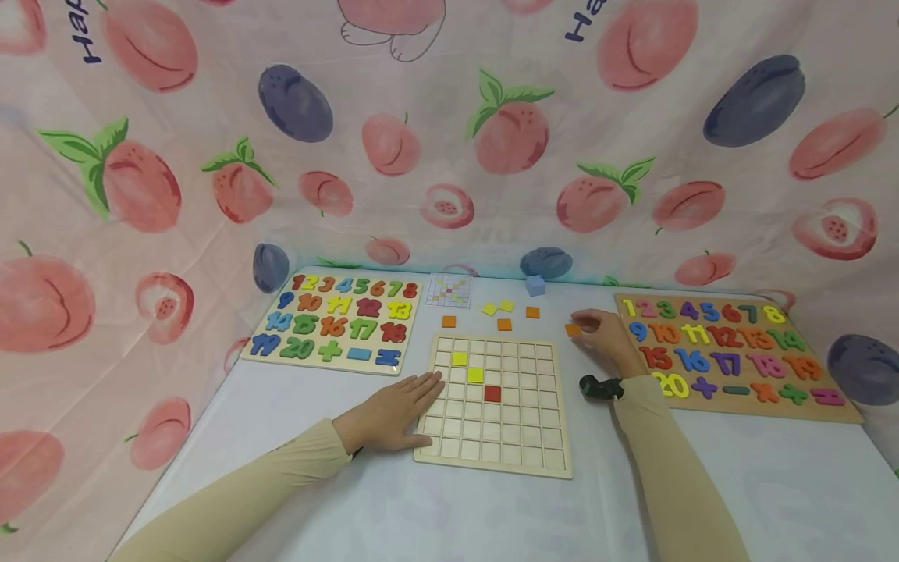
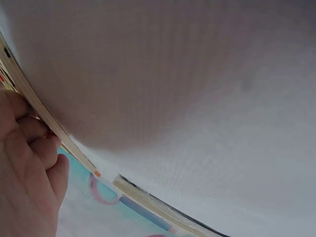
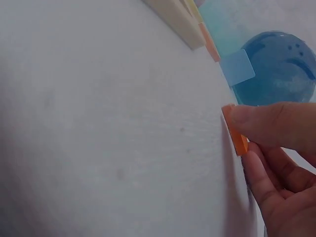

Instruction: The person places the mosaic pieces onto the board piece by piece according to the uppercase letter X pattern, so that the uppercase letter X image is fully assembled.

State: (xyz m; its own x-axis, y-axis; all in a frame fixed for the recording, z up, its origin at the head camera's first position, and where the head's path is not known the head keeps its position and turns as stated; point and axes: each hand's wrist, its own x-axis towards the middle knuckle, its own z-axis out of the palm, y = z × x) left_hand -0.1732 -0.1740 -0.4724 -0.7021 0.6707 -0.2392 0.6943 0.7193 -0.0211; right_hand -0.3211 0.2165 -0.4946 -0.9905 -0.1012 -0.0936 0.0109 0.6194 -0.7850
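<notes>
A wooden grid board [image 1: 523, 435] lies on the white table, with two yellow tiles [image 1: 475, 375] and a red tile [image 1: 492, 394] set along a diagonal in its upper left part. My left hand [image 1: 393, 411] rests at the board's left edge, its fingers stretched over the rim and the thumb near the lower left corner. Beyond the board's upper right corner, my right hand [image 1: 604, 336] pinches an orange square tile [image 3: 235, 131] between thumb and fingers, close over the table.
Loose orange tiles [image 1: 504, 325] and yellow tiles [image 1: 489, 309] lie behind the board. A printed grid card [image 1: 460, 300] and a blue cube [image 1: 535, 286] are farther back. Number puzzle boards stand on either side, one at left [image 1: 281, 355] and one at right [image 1: 836, 410].
</notes>
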